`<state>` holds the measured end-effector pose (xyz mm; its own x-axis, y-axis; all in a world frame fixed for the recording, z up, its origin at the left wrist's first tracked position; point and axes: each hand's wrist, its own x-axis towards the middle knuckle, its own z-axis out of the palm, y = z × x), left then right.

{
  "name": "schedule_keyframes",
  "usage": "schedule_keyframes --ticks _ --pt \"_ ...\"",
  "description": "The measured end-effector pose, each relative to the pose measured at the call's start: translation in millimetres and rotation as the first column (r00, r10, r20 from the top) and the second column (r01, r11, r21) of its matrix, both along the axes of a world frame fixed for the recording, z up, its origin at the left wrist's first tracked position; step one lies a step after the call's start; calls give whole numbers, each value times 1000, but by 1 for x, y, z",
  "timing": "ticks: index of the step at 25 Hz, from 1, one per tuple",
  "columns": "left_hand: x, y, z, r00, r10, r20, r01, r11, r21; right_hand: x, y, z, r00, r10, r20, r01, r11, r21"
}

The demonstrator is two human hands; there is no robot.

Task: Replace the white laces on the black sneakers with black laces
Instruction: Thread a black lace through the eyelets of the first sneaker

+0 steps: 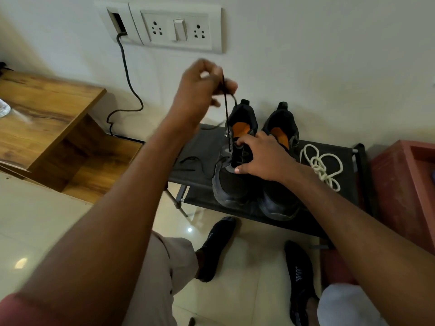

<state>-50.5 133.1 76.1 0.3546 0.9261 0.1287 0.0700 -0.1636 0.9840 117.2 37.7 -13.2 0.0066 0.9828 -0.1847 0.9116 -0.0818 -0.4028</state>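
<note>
Two black sneakers with orange insoles stand side by side on a low black rack (329, 217). My left hand (200, 90) is raised above the left sneaker (233, 182) and pinches a black lace (226, 114), pulled taut up from the eyelets. My right hand (261, 156) holds the left sneaker at its tongue and upper, fingers curled over the lacing area. The right sneaker (280, 203) sits beside it, partly hidden by my right wrist. A heap of white laces (321, 164) lies on the rack to the right. Another black lace (190, 161) lies on the rack at left.
A wooden side table (42, 118) stands at left. A wall socket plate (179, 28) with a dark cable (127, 74) hangs behind the rack. A red box (404, 184) is at right. My feet in black socks (299, 274) rest on the tiled floor.
</note>
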Motion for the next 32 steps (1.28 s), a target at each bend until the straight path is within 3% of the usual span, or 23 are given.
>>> schedule_keyframes --ticks 2,3,4,5,6,8,10,12,16,21,26,29,32 --pt "3 -6 18 973 -14 228 9 1000 25 0 0 0 1000 -12 5 12 1000 1" --pt "5 -9 19 979 2 202 -12 999 52 0 -1 1 1000 -14 7 14 1000 1" --pt "5 -8 12 997 25 78 -32 996 88 -1 -1 1 1000 -12 10 12 1000 -2" --pt "4 -6 2 989 42 -140 -22 989 146 -1 -2 2 1000 -9 13 9 1000 -3" --pt "2 -4 -12 915 29 -403 49 982 183 -2 -2 1 1000 -9 17 9 1000 -5" --pt "-1 -3 -39 606 -106 -788 244 968 57 -2 -2 1 1000 -16 27 16 1000 -6" --pt "-1 -4 -57 421 -187 -888 302 952 -58 -3 -2 2 999 -17 39 18 1000 -8" --pt "2 -3 -65 371 -155 -916 294 955 -42 -3 -1 3 999 -19 36 20 1000 -13" --pt "3 3 -57 457 -125 -880 230 973 -18 -2 -2 2 999 -14 44 15 1000 -14" --pt "-1 3 -27 730 -92 -677 138 990 15 -2 -4 4 999 -10 51 12 999 -40" --pt "-8 9 -34 725 213 -655 -17 956 292 -22 -7 8 996 84 12 -84 955 286" --pt "-15 15 -31 724 331 -605 -81 912 402 -39 -11 -1 980 179 86 -192 965 178" --pt "-18 13 -39 666 297 -684 -33 928 371 -47 -10 -9 968 157 198 -185 974 131"
